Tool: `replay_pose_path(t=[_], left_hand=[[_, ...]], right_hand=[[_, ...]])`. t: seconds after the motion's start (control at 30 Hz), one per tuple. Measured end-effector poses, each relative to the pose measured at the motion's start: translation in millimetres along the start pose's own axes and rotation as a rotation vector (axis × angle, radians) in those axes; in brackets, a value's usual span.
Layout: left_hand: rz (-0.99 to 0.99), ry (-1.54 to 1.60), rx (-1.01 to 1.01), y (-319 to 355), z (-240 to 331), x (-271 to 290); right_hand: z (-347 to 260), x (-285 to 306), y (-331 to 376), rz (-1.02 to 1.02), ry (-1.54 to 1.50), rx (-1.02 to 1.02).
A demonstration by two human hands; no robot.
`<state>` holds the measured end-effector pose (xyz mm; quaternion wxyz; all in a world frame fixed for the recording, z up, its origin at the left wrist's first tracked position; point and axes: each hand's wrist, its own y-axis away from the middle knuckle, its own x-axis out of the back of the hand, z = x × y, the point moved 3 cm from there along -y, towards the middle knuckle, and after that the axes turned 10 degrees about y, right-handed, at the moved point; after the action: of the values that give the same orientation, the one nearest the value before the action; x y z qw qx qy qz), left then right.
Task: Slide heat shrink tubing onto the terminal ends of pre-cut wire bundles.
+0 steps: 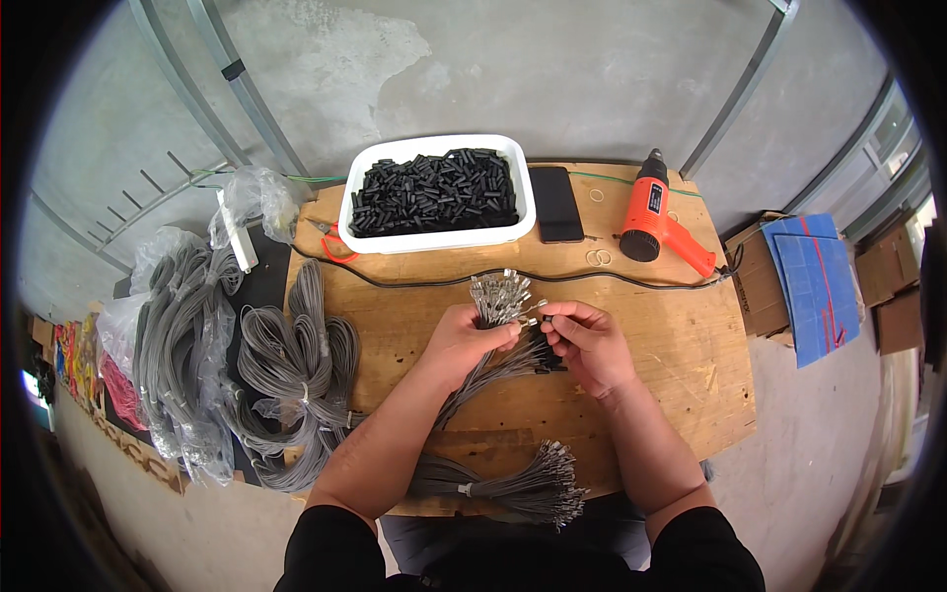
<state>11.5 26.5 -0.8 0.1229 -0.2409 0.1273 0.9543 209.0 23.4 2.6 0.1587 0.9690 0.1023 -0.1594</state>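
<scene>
Both hands meet over the middle of the wooden table [681, 395], close together: my left hand [473, 340] is wrapped round a bundle of thin grey wires [500, 296], metal-tipped ends fanned upward, and my right hand [589, 347] pinches a small black piece [547, 319] between thumb and fingers, just beside those tips; whether it touches one, I cannot tell. The bundle's tails slope down and left beneath my wrist. Each wire looks light and springy, likely to splay if my grip loosens; the crimped tips look stiff but easily bent, so holding just below them seems best. The black piece looks light, easy to drop, best taken by its sides. Beyond my hands, a white plastic tub [429, 243] holds a heaped layer of short black tubes [434, 192]. At far left, clear plastic bags [212, 414] partly wrap looped grey wire [173, 345].
</scene>
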Motion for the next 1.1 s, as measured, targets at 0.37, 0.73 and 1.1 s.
replay_pose_path(t=[0.37, 0.73, 1.1], left_hand=[[-0.006, -0.038, -0.023, -1.6, -3.9, 2.6], [-0.009, -0.229, -0.062, -1.4, -4.2, 0.7], [0.009, -0.245, -0.059, 0.1, -2.4, -2.0]], right_hand=[[-0.6, -1.1, 3.4, -0.015, 0.153, 0.073], [0.2, 0.5, 2.5, 0.076, 0.258, 0.217], [2.3, -1.1, 1.6, 0.067, 0.239, 0.184]])
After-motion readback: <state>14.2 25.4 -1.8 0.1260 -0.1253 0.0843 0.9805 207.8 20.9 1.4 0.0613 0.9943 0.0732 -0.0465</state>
